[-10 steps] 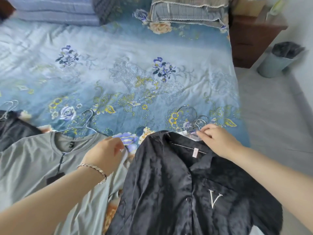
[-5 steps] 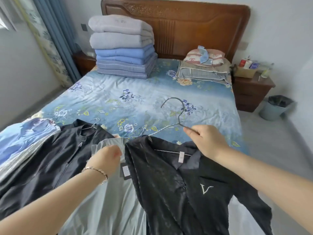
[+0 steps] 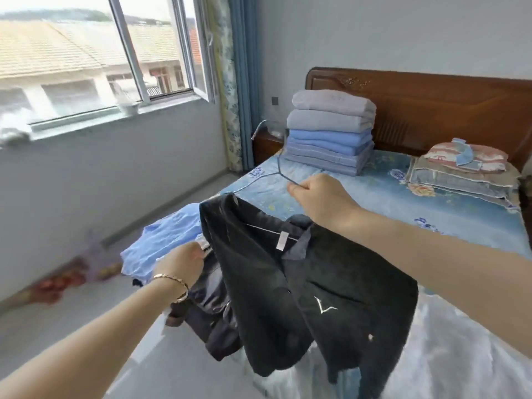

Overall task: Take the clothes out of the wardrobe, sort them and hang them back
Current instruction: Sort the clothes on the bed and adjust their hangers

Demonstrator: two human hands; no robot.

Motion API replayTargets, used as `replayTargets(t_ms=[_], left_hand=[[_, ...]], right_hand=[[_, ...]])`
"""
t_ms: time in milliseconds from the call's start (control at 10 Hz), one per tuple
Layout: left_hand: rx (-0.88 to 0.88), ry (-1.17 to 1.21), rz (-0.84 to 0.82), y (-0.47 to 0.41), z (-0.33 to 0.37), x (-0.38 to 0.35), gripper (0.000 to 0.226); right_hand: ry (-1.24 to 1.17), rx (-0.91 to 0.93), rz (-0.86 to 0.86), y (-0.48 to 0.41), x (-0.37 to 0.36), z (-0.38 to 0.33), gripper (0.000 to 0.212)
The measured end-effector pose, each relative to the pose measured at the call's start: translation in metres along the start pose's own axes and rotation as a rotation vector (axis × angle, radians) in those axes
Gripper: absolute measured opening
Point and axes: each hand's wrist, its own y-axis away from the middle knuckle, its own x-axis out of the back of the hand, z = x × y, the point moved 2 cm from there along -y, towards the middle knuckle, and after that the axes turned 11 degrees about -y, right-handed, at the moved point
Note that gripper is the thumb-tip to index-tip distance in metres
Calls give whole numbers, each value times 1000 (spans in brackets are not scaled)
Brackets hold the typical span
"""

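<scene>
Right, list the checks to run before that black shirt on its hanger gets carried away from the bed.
1. Right hand gripping the wire hanger: ok.
2. Its hook free of snags: ok, it stands in open air.
3. Black shirt seated on both hanger arms: cannot tell; the hand hides one.
4. Left hand free of other clothes: cannot tell; its fingers are hidden.
5. Shirt clear of the dark garment beneath: cannot tell; they overlap.

Black shirt on hanger, right hand
</scene>
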Motion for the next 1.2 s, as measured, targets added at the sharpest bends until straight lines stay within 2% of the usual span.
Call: replayTargets(t_ms=[100,200,400,600,900,1200], left_hand=[[73,11,81,-7,-53,23,16],[148,24,88,-11,-91,38,19],[261,-33,92,-51,-174,45,21],[326,-25,83,-149,-232,47,21],[249,-40,-21,-321,-270,48,23],[55,-117,-212,-486,-311,11,23]], right_hand=[[-52,17,-25,-25,-39,-42,52],[-92,9,-8,-51,-74,-66,51],[-146,33,-20,-132,-165,-81,53],[-121,8,0,-240,-219,-63,54],[17,-108,40,-366,-315,1,47],[157,-216,154,-430,-388,59,57]])
